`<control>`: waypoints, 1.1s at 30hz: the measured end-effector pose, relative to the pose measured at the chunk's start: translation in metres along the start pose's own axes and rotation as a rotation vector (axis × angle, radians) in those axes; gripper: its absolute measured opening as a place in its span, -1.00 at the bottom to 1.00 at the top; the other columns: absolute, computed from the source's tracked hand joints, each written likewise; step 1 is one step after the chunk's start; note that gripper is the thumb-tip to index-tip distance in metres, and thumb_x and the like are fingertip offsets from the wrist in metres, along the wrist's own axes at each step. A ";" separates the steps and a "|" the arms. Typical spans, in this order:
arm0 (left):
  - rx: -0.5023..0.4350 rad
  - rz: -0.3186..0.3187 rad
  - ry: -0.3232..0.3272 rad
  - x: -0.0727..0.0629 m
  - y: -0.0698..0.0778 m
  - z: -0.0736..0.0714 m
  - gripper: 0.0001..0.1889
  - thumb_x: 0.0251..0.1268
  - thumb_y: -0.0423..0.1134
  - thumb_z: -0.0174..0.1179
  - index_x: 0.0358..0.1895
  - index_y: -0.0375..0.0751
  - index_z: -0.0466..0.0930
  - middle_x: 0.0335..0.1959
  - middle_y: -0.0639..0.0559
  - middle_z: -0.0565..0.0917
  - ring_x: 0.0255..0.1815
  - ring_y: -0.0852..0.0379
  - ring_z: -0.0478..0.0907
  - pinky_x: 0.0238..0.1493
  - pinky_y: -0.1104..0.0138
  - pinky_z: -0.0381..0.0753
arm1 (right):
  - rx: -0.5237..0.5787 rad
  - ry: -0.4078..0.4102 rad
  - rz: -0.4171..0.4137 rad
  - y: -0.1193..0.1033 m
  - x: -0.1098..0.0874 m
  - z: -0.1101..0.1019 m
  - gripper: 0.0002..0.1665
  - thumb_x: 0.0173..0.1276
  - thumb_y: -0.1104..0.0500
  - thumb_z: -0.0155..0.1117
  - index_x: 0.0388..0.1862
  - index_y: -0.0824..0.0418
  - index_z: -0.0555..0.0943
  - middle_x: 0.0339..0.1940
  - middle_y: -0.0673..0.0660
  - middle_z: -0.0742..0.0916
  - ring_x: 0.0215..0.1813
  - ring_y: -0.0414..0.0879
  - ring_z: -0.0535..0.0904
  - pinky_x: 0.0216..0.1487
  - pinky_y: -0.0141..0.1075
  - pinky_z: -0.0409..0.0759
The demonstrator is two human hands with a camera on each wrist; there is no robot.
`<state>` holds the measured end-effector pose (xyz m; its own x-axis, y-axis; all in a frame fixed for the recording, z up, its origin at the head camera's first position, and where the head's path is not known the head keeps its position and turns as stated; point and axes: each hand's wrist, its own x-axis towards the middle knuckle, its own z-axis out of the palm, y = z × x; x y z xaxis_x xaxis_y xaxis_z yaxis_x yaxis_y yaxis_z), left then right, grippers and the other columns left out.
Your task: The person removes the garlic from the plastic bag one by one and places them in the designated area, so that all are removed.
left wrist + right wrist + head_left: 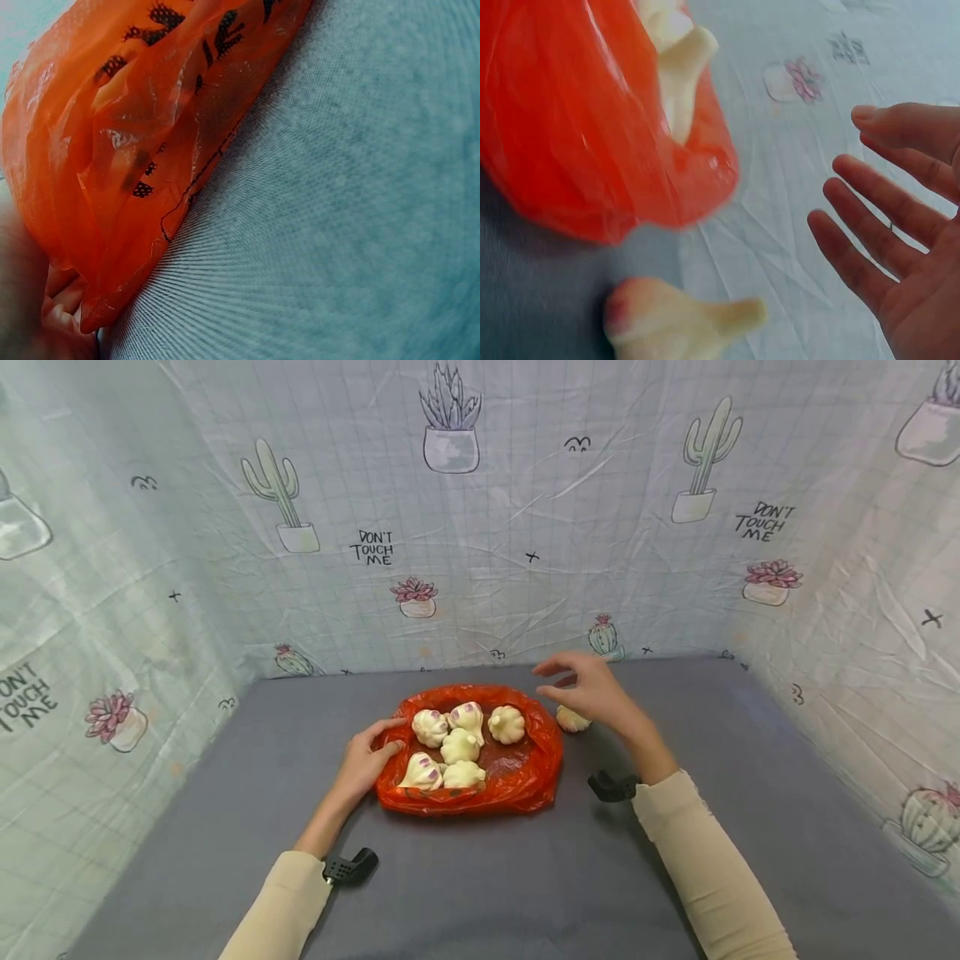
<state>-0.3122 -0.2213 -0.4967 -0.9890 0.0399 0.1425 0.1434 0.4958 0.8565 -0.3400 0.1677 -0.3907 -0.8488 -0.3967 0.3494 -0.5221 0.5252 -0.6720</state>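
A red plastic bag (517, 793) lies on the table with its mouth spread wide and its rim rolled down. Several white garlic bulbs (461, 747), some streaked with purple, sit inside it. My left hand (365, 762) holds the bag's left rim between thumb and fingers; in the left wrist view the bag's printed side (127, 165) fills the left half. My right hand (588, 689) hovers beyond the bag's right side, fingers spread and holding nothing. Below it a single garlic bulb (572, 720) lies outside the bag, partly covered by the hand; its stem shows in the right wrist view.
The bag rests on a grey cloth-covered table (480, 877). Behind and at both sides hang pale curtains (480, 527) printed with cacti and lettering. Black wrist cameras (351, 867) sit on both wrists, close over the cloth.
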 end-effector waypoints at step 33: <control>-0.008 -0.007 0.002 0.000 -0.002 0.000 -0.57 0.45 -0.27 0.23 0.34 0.01 0.62 0.49 -0.19 0.48 0.53 -0.19 0.38 0.50 -0.11 0.37 | -0.340 -0.554 -0.033 -0.030 0.057 0.051 -0.78 0.30 0.27 0.46 -0.08 0.16 0.84 -0.03 0.06 0.84 0.05 0.00 0.68 0.14 -0.09 0.67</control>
<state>-0.3129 -0.2221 -0.4989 -0.9898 0.0346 0.1381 0.1373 0.4893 0.8613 -0.3685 0.0907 -0.3841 -0.7109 -0.6983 -0.0836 -0.6211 0.6792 -0.3910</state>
